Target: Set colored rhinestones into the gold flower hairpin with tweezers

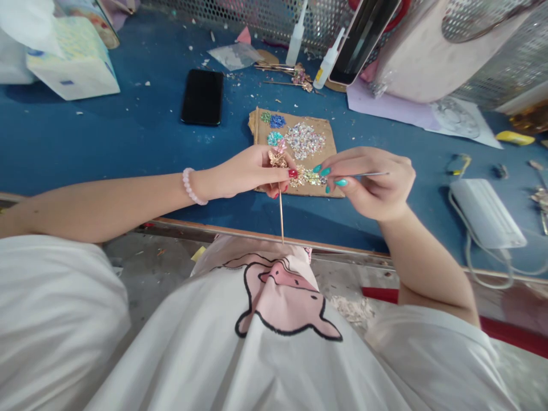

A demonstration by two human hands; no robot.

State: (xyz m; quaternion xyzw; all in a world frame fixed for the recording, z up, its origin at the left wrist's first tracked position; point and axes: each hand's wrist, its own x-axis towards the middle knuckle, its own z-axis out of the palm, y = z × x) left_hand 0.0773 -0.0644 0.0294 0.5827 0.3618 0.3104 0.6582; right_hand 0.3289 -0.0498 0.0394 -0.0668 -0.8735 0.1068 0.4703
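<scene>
My left hand (257, 174) is closed on a gold hairpin (281, 214), whose flower-shaped head and pink ornament stick up between thumb and fingers while its long stem points down toward me. Pinched in my right hand (372, 177) is a thin stick-like tool (372, 173); its tip is too small to make out. Both hands hover over a piece of cardboard (314, 191). On it lie a wide heap of clear, glittering rhinestones (305, 140), small piles of blue rhinestones (277, 121), turquoise ones (274, 138) and green ones (265, 117), and yellowish ones (310, 176) beneath my fingers.
A black phone (202, 97) lies behind my left hand. Two glue bottles (296, 43) and several finished hairpins (302, 77) are at the back. A tissue box (75, 60) stands far left. At right lies a white power bank (488, 214) with a cable. The table's front edge is near me.
</scene>
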